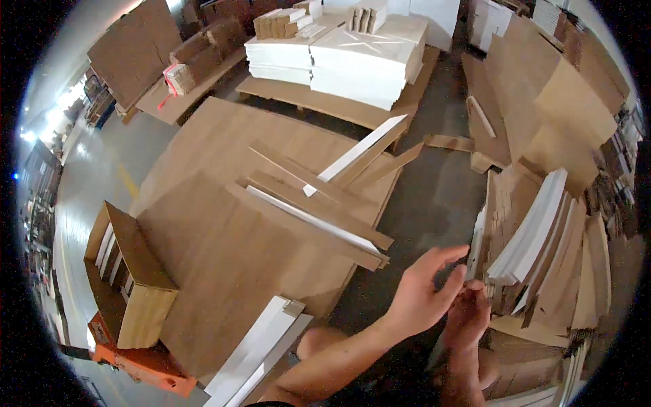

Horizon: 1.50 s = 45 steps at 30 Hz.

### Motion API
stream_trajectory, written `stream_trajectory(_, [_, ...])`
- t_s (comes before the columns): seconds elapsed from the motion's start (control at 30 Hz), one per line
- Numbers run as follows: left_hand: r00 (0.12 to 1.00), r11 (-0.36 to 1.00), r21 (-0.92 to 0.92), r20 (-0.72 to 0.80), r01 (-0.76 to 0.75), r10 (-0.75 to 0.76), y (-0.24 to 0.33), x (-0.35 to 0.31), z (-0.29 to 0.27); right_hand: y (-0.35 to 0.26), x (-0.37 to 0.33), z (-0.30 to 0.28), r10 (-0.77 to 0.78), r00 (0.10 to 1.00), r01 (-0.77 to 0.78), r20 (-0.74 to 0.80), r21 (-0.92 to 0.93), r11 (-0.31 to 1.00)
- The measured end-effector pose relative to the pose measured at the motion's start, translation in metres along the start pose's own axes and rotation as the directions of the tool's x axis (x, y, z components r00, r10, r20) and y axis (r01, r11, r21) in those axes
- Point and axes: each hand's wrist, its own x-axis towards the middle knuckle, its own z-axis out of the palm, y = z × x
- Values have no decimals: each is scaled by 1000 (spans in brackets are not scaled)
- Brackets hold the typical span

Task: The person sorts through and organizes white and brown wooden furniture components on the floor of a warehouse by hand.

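Observation:
My left hand (426, 292) is raised in front of me, its index finger and thumb apart and nothing visible between them. Just below and to its right, my right hand (469, 313) has curled fingers against the near left edge of a pile of flat cardboard (502, 193). Whatever those fingers hold, if anything, is hidden. Several long white strips (532, 234) lie on that pile, beyond my right hand. To the left, brown cardboard strips (319, 210) and a white strip (356, 154) lie crossed on a large brown cardboard sheet (203, 203).
Folded white strips (261, 349) lie close by my left forearm. An open cardboard box (146, 271) stands at the left above an orange piece of equipment (146, 370). Stacked white sheets (363, 57) sit on a pallet at the back. Tall cardboard sheets (542, 88) lean at far right.

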Motion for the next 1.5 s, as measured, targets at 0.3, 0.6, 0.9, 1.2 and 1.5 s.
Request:
stream_trajectory(0.3, [995,982,-159,-8,-98,98,9,-6,7,63,72,21,-27,999,15,-28,-354,935])
stream_trajectory(0.6, [990,970,-201,-59,-136,126,-6,-1,-5,227,138,69,223,774,625,592,-771,-121])
stream_trajectory(0.9, [994,976,-199,-79,-92,78,-21,0,-20,264,103,53,200,722,671,662,-741,28])
stream_trajectory(1.2, [1000,977,-214,-15,-21,18,-23,-1,-11,256,103,34,88,751,659,654,-751,-42])
stream_trajectory(1.5, [998,986,-167,57,-31,41,-16,1,-6,266,106,60,130,733,680,668,-725,-108])
